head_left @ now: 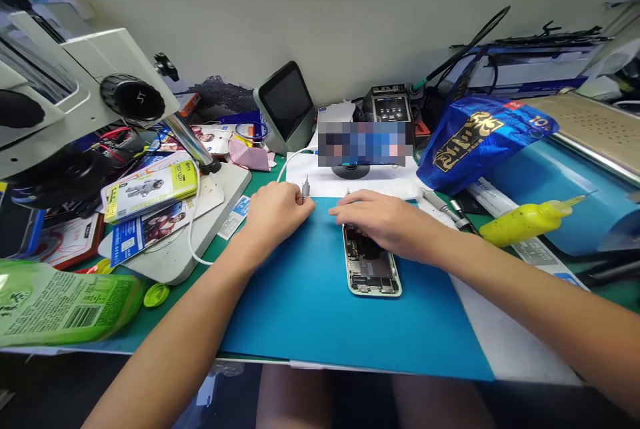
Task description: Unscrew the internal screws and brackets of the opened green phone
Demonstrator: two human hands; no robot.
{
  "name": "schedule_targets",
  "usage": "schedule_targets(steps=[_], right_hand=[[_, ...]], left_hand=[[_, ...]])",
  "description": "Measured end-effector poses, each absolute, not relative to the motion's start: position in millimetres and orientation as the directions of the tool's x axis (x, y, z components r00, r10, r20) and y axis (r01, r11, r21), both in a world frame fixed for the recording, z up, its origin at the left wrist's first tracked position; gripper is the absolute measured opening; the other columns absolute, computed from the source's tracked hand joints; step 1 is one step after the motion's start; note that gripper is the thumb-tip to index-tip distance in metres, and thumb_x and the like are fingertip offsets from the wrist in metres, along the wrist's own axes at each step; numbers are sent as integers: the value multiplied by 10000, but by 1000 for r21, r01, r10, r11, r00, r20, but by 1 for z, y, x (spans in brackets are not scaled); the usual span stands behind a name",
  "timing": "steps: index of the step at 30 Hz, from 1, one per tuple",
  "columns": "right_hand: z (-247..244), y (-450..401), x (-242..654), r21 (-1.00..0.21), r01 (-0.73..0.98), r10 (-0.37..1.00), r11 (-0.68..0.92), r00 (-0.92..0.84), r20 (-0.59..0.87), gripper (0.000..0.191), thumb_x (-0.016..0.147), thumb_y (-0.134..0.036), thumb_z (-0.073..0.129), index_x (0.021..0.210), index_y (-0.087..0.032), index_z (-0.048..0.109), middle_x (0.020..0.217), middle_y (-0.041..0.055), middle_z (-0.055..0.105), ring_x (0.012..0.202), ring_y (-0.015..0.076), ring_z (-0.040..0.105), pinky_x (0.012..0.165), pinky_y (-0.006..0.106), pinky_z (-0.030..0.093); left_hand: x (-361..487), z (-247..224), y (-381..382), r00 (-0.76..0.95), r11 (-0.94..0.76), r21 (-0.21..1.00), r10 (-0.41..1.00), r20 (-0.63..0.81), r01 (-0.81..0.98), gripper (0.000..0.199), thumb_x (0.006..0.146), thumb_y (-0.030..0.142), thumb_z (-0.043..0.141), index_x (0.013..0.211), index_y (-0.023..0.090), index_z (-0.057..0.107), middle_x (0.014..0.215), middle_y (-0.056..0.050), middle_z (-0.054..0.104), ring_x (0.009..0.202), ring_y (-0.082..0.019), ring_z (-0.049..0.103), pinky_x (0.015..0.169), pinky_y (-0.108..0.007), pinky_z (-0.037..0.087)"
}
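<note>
An opened smartphone (pixel 373 274) lies on a blue mat (pixel 300 309), its battery and inner boards exposed inside a pale frame. My right hand (pixel 383 219) is over the upper part of the phone and hides it. Its fingers stretch to the left, and I see nothing in them; the thumb is mostly hidden. Closed near the mat's far left corner, my left hand (pixel 277 212) grips a slim grey tool, apparently a screwdriver (pixel 306 187), whose thin tip points up.
A microscope stand (pixel 117 75) looms at left above boxes. A green bottle (pixel 65 305) lies at front left. Behind the mat is a phone on a stand (pixel 353 171), its screen blurred. At right are a blue pouch (pixel 480 139) and a yellow needle bottle (pixel 525 221).
</note>
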State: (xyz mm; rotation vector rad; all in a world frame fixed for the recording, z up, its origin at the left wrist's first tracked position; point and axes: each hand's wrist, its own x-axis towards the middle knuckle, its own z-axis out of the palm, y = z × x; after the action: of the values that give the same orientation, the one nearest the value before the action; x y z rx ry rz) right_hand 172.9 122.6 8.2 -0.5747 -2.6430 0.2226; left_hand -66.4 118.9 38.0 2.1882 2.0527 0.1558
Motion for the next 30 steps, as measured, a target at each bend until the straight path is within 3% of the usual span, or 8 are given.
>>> schedule_targets(steps=[3, 5, 10, 13, 16, 19, 25, 30], right_hand=[[7, 133, 146, -227, 388, 442, 893, -851, 283, 366, 1022, -426, 617, 1300, -188, 624, 1332, 106, 622, 1154, 208, 641, 994, 431, 583], [5, 136, 133, -216, 421, 465, 881, -854, 232, 391, 1015, -430, 627, 1315, -179, 614, 1330, 107, 621, 1153, 213, 643, 987, 437, 585], [14, 120, 131, -160, 548, 568, 821, -812, 135, 392, 1015, -429, 628, 1316, -178, 614, 1331, 107, 620, 1154, 214, 643, 988, 438, 585], [36, 101, 161, -82, 693, 698, 717, -711, 86, 382, 1017, -426, 625, 1311, -182, 617, 1335, 107, 620, 1159, 213, 641, 994, 437, 583], [56, 89, 206, 47, 881, 878, 472, -474, 65, 398, 1012, -428, 634, 1317, -173, 611, 1328, 107, 621, 1161, 219, 642, 994, 446, 582], [58, 85, 242, 187, 939, 958, 288, -282, -56, 415, 1006, -431, 643, 1317, -159, 607, 1301, 104, 630, 1135, 217, 651, 966, 438, 592], [36, 79, 252, 354, 896, 950, 270, -188, -249, 421, 1004, -429, 647, 1322, -156, 605, 1311, 109, 626, 1149, 223, 647, 976, 445, 588], [33, 86, 249, 355, 897, 948, 264, -174, -266, 427, 1002, -430, 650, 1323, -153, 604, 1310, 111, 625, 1150, 224, 647, 975, 445, 588]], left_hand=[[-68, 40, 118, 70, -60, 131, 995, -69, 990, 285, 959, 370, 602, 742, 190, 650, 763, -47, 687, 794, -220, 669, 661, -316, 458], [-69, 38, 119, 85, -73, 112, 991, -107, 991, 272, 1000, 413, 629, 910, 163, 691, 890, -41, 705, 847, -190, 677, 766, -343, 554], [-67, 30, 118, 141, -124, 107, 976, -167, 987, 316, 1018, 413, 647, 1219, 169, 666, 1199, -84, 692, 1030, -208, 693, 900, -410, 611], [-65, 27, 115, 168, -148, 127, 971, -167, 981, 329, 1017, 405, 648, 1256, 179, 656, 1251, -93, 678, 1071, -220, 687, 923, -424, 608], [-62, 26, 113, 195, -172, 160, 970, -143, 972, 340, 1018, 406, 647, 1269, 177, 650, 1262, -96, 674, 1076, -222, 686, 926, -430, 608], [-58, 25, 111, 231, -208, 199, 968, -97, 958, 353, 1018, 410, 646, 1277, 169, 644, 1259, -98, 673, 1072, -223, 686, 924, -435, 608], [-53, 21, 110, 373, -366, 278, 927, 26, 888, 348, 1019, 399, 647, 1282, 172, 642, 1275, -100, 668, 1086, -224, 682, 934, -439, 605], [-55, 15, 112, 412, -430, 301, 903, 123, 851, 342, 1019, 393, 646, 1284, 178, 643, 1302, -104, 659, 1118, -232, 673, 958, -450, 597]])
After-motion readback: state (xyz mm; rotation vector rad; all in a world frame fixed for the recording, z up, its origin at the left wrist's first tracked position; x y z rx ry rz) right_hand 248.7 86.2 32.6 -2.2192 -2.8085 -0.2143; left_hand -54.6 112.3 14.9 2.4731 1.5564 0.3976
